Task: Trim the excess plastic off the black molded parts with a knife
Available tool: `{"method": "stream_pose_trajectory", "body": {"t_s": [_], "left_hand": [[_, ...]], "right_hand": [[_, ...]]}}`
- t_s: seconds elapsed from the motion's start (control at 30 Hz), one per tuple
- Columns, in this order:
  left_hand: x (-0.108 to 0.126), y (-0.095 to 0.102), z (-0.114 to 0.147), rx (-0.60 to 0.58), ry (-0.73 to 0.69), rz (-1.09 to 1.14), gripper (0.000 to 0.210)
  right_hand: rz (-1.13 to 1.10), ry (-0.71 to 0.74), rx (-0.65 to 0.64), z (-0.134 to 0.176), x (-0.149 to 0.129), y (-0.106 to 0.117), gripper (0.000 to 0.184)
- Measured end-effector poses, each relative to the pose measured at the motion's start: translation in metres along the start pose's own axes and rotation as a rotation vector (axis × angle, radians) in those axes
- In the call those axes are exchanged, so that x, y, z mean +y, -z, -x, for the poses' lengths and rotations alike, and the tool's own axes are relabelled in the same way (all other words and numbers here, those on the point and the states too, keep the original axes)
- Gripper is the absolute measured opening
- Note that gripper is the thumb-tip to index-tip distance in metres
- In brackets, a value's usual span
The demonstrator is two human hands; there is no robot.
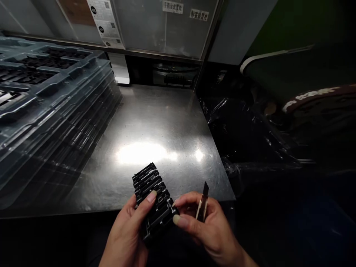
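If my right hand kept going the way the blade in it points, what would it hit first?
The right hand holds a blade tipped up and away over the table's near right corner. Nothing shows in that line; beyond lies black plastic sheeting, though depth is hard to judge.

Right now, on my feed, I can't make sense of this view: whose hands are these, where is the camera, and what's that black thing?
The camera sits on a person's head, looking down at their own two bare hands. The left hand holds a black slotted plastic part at the near edge of a shiny metal table. The right hand grips a small utility knife, blade pointing up, and its thumb touches the part. A stack of clear plastic trays stands on the table's left side.
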State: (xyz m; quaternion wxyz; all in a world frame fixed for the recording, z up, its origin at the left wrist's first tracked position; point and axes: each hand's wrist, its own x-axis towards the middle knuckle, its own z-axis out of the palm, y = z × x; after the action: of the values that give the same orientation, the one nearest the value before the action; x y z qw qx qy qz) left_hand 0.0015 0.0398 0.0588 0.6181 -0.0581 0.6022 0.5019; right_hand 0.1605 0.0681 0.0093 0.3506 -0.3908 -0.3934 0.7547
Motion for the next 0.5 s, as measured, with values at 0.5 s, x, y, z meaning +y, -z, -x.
{"method": "stream_pose_trajectory", "body": {"t_s": [0.5], "left_hand": [[-0.016,0.039,-0.02,-0.267,0.174,-0.18,0.056]], "right_hand": [[-0.047,0.102,0.041,-0.005,-0.003,0.005,0.034]]}}
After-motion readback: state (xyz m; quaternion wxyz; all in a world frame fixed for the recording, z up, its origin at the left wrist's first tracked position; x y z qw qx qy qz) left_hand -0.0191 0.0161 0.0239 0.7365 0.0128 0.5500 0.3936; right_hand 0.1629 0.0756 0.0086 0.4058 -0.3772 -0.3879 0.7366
